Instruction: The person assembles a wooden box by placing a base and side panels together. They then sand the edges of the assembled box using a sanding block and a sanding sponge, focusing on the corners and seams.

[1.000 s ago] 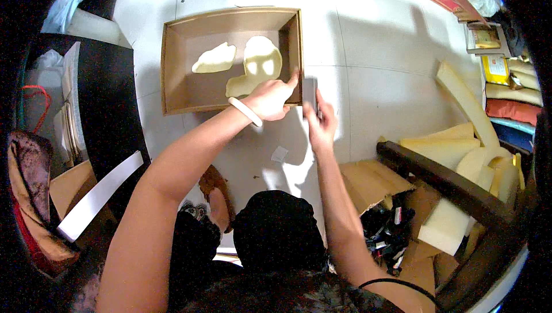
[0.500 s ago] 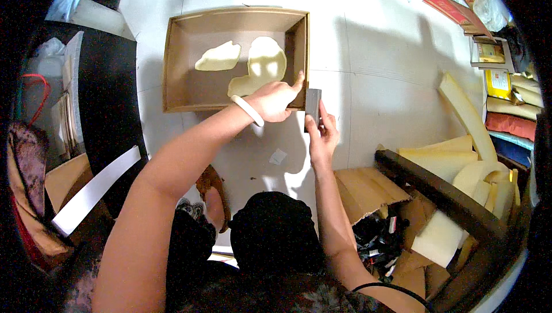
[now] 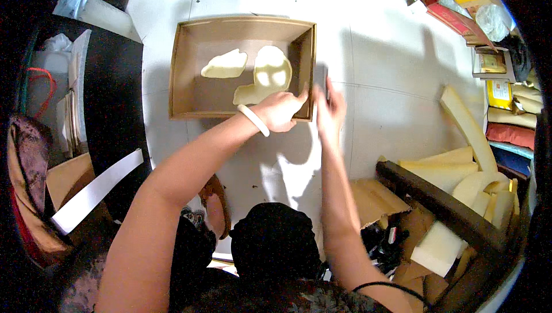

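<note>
A shallow open cardboard box (image 3: pixel 185 100) lies on the pale floor. Inside it are a pale yellow piece with an irregular outline (image 3: pixel 225 64) and a larger pale yellow piece (image 3: pixel 270 60) with rounded lobes. My left hand (image 3: pixel 277 112), a white band at its wrist, is closed over the box's near right corner, one finger against the right wall. Just outside that wall, my right hand (image 3: pixel 332 110) is smeared by motion. A thin dark edge shows by its fingertips; whether the hand holds the dark grey block seen earlier cannot be made out.
A black panel (image 3: pixel 115 89) and a white strip (image 3: pixel 98 189) stand at the left. To the right lie a long dark brown bar (image 3: pixel 440 201), yellowish foam offcuts (image 3: pixel 460 112) and an opened carton (image 3: pixel 376 198) with dark items. Stacked goods (image 3: pixel 509 135) line the far right.
My right hand has moved up along the box's right side and blurred; the grey block no longer shows plainly. My left hand stays at the corner. The whole view has shifted slightly.
</note>
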Tool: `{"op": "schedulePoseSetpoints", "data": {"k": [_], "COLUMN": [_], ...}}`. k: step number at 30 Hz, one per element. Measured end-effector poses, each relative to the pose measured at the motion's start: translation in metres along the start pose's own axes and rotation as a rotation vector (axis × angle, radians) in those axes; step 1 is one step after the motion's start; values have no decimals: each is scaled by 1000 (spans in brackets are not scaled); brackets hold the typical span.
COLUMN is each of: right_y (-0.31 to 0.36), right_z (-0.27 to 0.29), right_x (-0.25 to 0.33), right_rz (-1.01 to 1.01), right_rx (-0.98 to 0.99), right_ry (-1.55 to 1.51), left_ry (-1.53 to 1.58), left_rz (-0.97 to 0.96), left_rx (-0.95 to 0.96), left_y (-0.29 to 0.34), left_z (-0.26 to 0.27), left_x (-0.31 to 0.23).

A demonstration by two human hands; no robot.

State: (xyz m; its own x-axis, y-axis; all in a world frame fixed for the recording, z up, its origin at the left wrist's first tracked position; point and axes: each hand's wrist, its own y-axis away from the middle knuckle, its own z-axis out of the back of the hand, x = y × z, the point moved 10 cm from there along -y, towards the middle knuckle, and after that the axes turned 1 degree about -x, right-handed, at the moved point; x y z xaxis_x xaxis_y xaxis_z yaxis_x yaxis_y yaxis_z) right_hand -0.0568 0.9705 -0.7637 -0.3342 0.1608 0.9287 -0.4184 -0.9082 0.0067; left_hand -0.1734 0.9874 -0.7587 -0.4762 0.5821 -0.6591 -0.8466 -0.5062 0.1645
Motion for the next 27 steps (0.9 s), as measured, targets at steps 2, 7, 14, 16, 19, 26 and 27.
{"op": "schedulePoseSetpoints", "data": {"k": [2,7,14,16,19,26,27], "right_y": [-101,-72,-59,-139,-109,-13,-57], "right_z": [8,-9,3,10,-1,0,-4], "right_x": [-11,-24,-1,-2,-9,-20,-15], "right_rz": [-7,-122,-18,-17,-4,-145,-143], "right_rx": [-88,-13,-94,-146,-60,-25,-39], "right_ry": [-14,-136,9,-139,-85,-92,-175], "left_ry": [-21,-32,14,-5,23,17,19], "left_rz": [-3,14,66,18,-2,-45,-39], "left_rx": [121,24,135,173,45,-91,-39], "left_y": [-17,-10,-6,-19,-18,-4,-9], "left_z": [2,-2,6,7,0,2,-1], "left_x": [-26,-5,-16,-34,-14,-1,-7]}}
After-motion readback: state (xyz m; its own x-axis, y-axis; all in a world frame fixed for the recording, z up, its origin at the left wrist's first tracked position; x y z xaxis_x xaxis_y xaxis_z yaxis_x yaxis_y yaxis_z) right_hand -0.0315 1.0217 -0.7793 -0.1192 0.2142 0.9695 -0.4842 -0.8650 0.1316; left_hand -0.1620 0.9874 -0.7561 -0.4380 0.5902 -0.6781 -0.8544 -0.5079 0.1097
